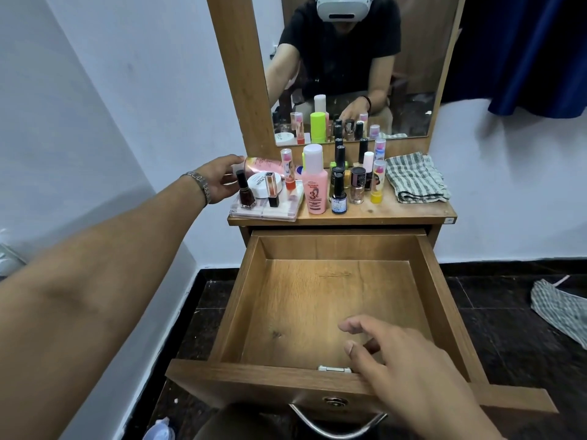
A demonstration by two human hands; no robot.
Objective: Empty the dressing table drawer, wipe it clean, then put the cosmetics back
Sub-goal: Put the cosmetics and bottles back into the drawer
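Note:
The wooden drawer (443,290) is pulled out, and inside it I see only bare wood and a small white lock piece (335,369) at its front wall. My right hand (409,373) hovers over the drawer's front right part with relaxed fingers, holding nothing. My left hand (219,182) reaches to the left end of the tabletop. Its thumb is at the end of a pink tube (263,165) that lies on its side, with the fingers spread behind a dark nail polish bottle (246,192). Several cosmetics stand on top, among them a pink bottle (314,185) and a white jar (262,182).
A folded checked cloth (416,177) lies on the right of the tabletop (413,211). A clear flat case (270,212) sits under the leftmost items. The mirror (349,58) stands behind. Another checked cloth (562,309) lies on the dark floor at right.

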